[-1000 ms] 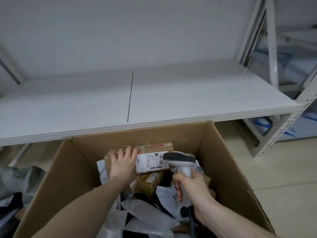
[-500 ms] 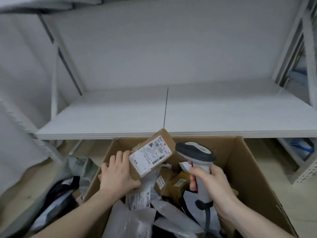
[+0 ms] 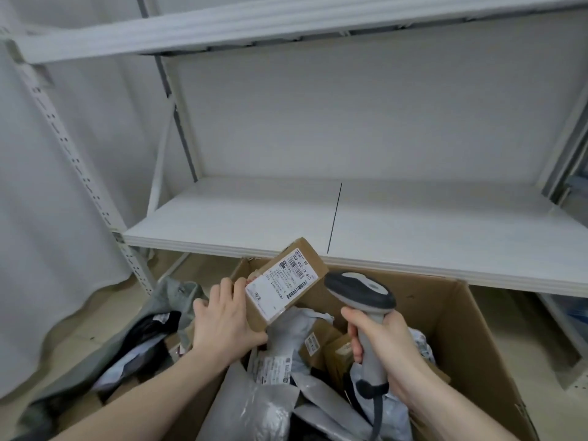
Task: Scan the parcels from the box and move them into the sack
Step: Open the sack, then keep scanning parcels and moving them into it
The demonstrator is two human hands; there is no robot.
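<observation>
parcel [image 3: 284,283] in l hand [image 3: 224,323], clear above box rim [image 3: 471,316]

Both bare forearms reach forward from the lower edge of the view. The left hand [image 3: 222,323] is turned back-up, its grip closed around the lower end of a small cardboard parcel [image 3: 286,281], thumb beneath and fingers curled over the far side. The right hand [image 3: 381,345] makes a fist-like grip around the upright handle of a scanner [image 3: 361,291], whose head rises above the grip.
</observation>
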